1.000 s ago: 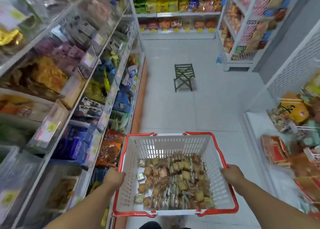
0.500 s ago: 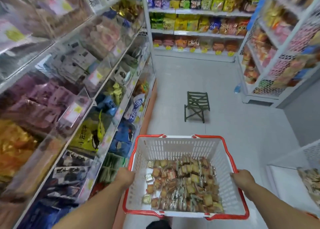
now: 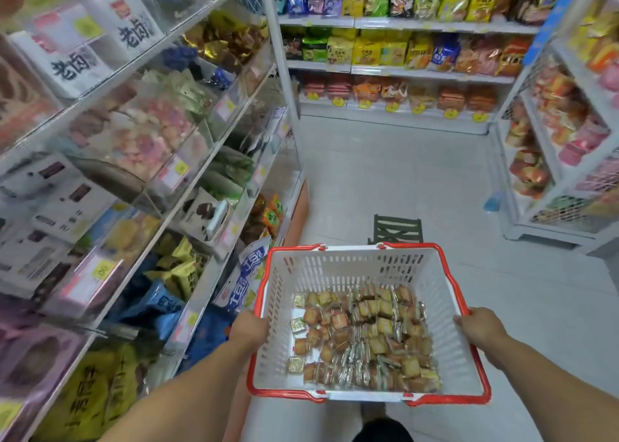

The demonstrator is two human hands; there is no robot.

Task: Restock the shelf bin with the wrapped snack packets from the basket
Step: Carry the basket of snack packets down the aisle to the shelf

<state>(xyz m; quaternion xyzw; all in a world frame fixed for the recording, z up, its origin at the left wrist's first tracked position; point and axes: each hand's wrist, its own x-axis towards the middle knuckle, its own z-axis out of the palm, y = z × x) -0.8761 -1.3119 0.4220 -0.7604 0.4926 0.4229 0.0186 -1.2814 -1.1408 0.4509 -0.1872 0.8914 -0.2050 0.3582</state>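
Nearest, at six o'clock, two bare forearms reach forward from the bottom edge. The left hand grips the left rim of the basket, fingers curled over the red edge, and the right hand grips the right rim the same way, so the basket is carried level between them, off the floor. It is a white slotted plastic basket with a red rim and red handles folded down along its edges. The wrapped snack packets lie in a loose heap on its bottom, mostly toward the near and right part: small square pieces in clear or foil wrap, brownish and yellow, with a few gold ones along the left side. None is held by either hand.

At nine o'clock, just beside the basket's left side, runs a long shelf unit with tiers of clear acrylic bins, each with a small price tag on its front. The bins hold blue, yellow, pink and white packs; many are blurred.

At twelve o'clock, just beyond the basket's far rim, a dark green folding stool stands on the pale tiled floor. Farther at twelve o'clock a back shelf carries rows of bagged snacks. At two o'clock stands a white wire rack of pink and orange packs.
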